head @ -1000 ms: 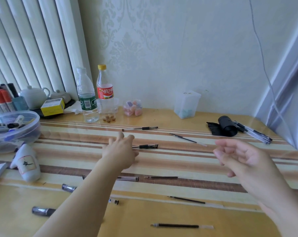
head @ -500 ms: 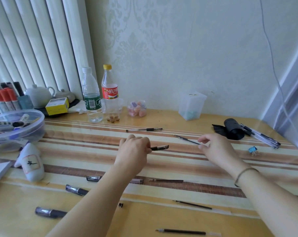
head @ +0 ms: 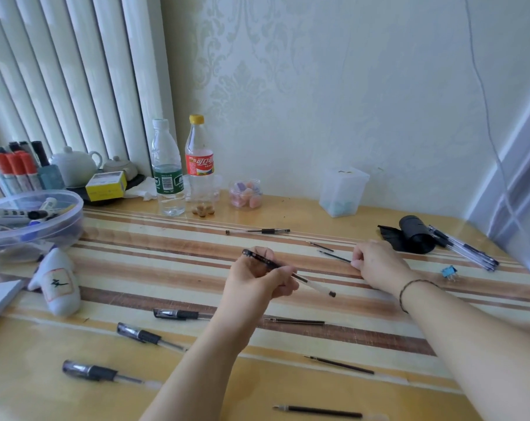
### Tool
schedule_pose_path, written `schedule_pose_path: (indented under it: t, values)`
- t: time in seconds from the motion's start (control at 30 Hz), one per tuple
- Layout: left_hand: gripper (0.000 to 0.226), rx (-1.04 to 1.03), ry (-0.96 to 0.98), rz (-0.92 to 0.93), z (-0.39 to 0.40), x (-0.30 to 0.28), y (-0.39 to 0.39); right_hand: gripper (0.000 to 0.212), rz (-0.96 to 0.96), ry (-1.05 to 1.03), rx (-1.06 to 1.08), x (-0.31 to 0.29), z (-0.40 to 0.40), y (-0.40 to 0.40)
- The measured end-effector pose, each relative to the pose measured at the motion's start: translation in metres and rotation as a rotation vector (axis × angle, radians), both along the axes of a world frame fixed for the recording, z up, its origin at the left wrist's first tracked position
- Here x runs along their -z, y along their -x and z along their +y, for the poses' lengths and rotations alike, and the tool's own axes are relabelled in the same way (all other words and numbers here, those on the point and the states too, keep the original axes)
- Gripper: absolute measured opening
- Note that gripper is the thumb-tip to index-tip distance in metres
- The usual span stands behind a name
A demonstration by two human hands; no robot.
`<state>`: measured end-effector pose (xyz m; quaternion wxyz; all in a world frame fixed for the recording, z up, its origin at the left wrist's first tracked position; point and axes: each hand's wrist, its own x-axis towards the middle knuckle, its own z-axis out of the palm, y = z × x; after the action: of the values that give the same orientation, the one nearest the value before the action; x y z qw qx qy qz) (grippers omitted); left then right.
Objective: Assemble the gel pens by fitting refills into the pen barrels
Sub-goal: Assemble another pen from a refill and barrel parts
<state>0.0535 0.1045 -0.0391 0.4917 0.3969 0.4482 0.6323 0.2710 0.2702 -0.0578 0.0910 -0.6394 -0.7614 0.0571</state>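
Field notes. A second ago my left hand (head: 254,281) lay flat over a barrel on the desk (head: 288,387) and my right hovered empty. Now the left hand has lifted that pen barrel (head: 288,273) clear of the desk, fingers curled round its middle. The barrel slants from clip end at 10 o'clock to open end at 4 o'clock.

My right hand (head: 379,265) has dropped to the desk at 2 o'clock and pinches the near end of a refill (head: 333,256). The refill's tip points away toward 10 o'clock, and whether it has left the surface I cannot tell.

Meaning, as I judge it: both parts of one pen are in hand, so the fitting step can start.

- Barrel's open end sits near the right hand, at 7 o'clock from it, apart from the refill.
- Refill must swing round to line up with that opening.

Spare refills (head: 294,321) lie at 6 o'clock. Capped pens (head: 178,314) wait at 8 o'clock.
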Motion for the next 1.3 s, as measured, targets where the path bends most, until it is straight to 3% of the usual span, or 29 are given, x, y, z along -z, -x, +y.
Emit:
schedule_pose_path:
  t: [0.1,0.17,0.33,0.47,0.53,0.7,0.83,0.9,1.03,1.17,1.3]
  values:
    - [0.018,0.044,-0.004,-0.101,0.000,-0.004,0.000,0.011,-0.112,-0.036,-0.018,0.002,-0.008,0.001]
    - [0.011,0.059,-0.014,-0.145,0.000,-0.004,0.000,0.016,-0.082,-0.097,-0.027,0.002,-0.018,0.001]
    - [0.006,0.108,-0.027,-0.163,-0.005,-0.004,-0.006,0.016,0.538,-0.037,0.041,-0.015,-0.089,-0.001]
    - [0.017,0.240,-0.041,-0.115,-0.013,-0.005,-0.014,0.052,1.037,0.337,-0.006,-0.022,-0.148,-0.004]
    - [0.020,0.280,-0.041,-0.080,-0.015,-0.003,-0.017,0.056,1.061,0.354,-0.073,-0.025,-0.156,-0.007]
    - [0.025,0.297,-0.037,-0.059,-0.017,-0.004,-0.016,0.043,0.917,0.173,-0.181,-0.035,-0.162,-0.005]
    - [0.031,0.202,-0.053,0.213,-0.018,-0.003,-0.008,0.036,0.853,-0.020,-0.182,-0.035,-0.164,-0.011]
    - [0.020,0.178,-0.075,0.262,-0.018,-0.003,-0.006,0.039,0.788,-0.057,-0.215,-0.034,-0.165,-0.012]
    - [0.010,0.213,-0.104,0.181,-0.018,-0.002,0.000,0.060,0.818,0.044,-0.260,-0.033,-0.164,-0.011]
    - [0.015,0.202,-0.148,0.208,-0.016,-0.002,0.003,0.053,0.890,0.271,-0.213,-0.037,-0.163,-0.012]
    - [0.010,0.037,-0.178,0.168,-0.015,-0.009,0.026,0.044,1.137,0.479,-0.083,-0.046,-0.162,-0.027]
